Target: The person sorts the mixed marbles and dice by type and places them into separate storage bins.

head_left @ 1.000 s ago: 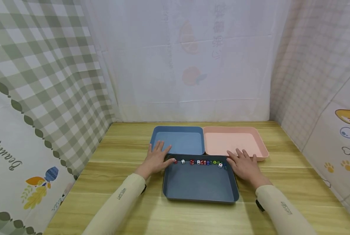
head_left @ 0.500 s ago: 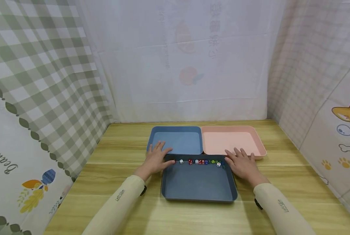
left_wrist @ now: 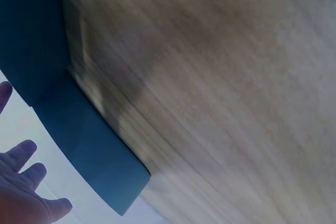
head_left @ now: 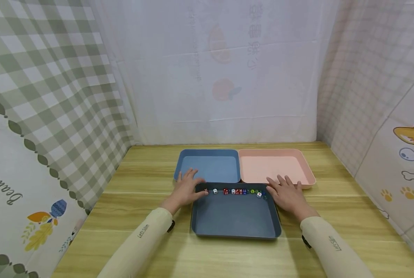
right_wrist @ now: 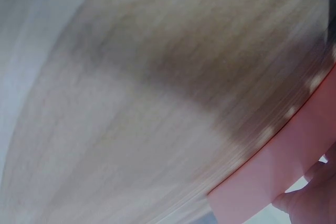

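Dice, small, rowed inside the tray along its far wall; presumably light, hard, slick, best pinched by opposite faces; left hand at its far left corner, right hand far right, fingers of both spread.

Green-checked cloth hangs left, paw-print cloth right, and white cloth behind the wood-grain table.

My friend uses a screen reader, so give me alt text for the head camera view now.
A person's left hand and right hand are spread at the far corners of a dark tray, where small dice and green pieces line the far side. Behind it, a blue tray and a pink tray stand side by side on a wooden table.
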The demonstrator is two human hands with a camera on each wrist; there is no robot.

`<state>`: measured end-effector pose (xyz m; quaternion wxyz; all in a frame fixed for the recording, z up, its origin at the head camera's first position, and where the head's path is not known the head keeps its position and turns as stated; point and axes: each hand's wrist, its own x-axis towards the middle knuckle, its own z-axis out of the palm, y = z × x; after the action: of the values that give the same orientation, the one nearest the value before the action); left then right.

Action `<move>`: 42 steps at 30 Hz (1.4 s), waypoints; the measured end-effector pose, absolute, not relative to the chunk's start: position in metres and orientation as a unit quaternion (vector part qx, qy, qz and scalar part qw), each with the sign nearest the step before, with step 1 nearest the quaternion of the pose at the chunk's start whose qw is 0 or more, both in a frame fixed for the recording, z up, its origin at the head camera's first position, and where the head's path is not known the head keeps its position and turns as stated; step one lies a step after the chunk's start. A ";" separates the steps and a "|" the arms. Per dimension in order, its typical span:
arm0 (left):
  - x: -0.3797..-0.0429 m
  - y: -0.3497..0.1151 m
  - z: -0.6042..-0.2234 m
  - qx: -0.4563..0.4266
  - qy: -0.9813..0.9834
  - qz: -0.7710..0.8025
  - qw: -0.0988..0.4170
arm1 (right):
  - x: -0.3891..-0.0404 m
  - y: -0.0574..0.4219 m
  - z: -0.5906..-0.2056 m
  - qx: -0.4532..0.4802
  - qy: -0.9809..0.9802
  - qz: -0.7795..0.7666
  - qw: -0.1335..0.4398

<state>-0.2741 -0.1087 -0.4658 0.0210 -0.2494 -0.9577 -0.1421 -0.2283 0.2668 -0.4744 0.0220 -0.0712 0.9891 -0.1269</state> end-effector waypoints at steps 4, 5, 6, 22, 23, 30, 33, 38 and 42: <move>-0.274 -0.107 -0.468 -0.249 -0.958 -0.141 0.023 | -0.228 0.267 -0.475 -0.070 0.989 -0.126 0.023; -0.273 -0.107 -0.468 -0.249 -0.958 -0.140 0.023 | -0.228 0.267 -0.474 -0.070 0.989 -0.126 0.023; -0.273 -0.107 -0.469 -0.249 -0.958 -0.141 0.023 | -0.228 0.267 -0.475 -0.070 0.989 -0.125 0.024; -0.274 -0.103 -0.477 -0.248 -0.961 -0.119 0.044 | -0.229 0.269 -0.476 -0.070 0.989 -0.127 0.026; -0.275 -0.102 -0.478 -0.245 -0.962 -0.115 0.044 | -0.228 0.268 -0.475 -0.070 0.989 -0.127 0.025; -0.278 -0.099 -0.480 -0.234 -0.967 -0.097 0.039 | -0.230 0.267 -0.476 -0.071 0.989 -0.126 0.022; -0.278 -0.098 -0.481 -0.232 -0.967 -0.098 0.035 | -0.230 0.267 -0.477 -0.071 0.989 -0.125 0.021; -0.277 -0.096 -0.481 -0.224 -0.967 -0.116 0.030 | -0.230 0.267 -0.478 -0.070 0.990 -0.122 0.022; -0.278 -0.095 -0.480 -0.210 -0.968 -0.138 0.022 | -0.229 0.267 -0.477 -0.071 0.989 -0.125 0.021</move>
<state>-0.2780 -0.0947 -0.4801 0.0218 -0.2102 -0.9677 -0.1375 -0.2291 0.2674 -0.4768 0.0212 -0.0710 0.9894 -0.1249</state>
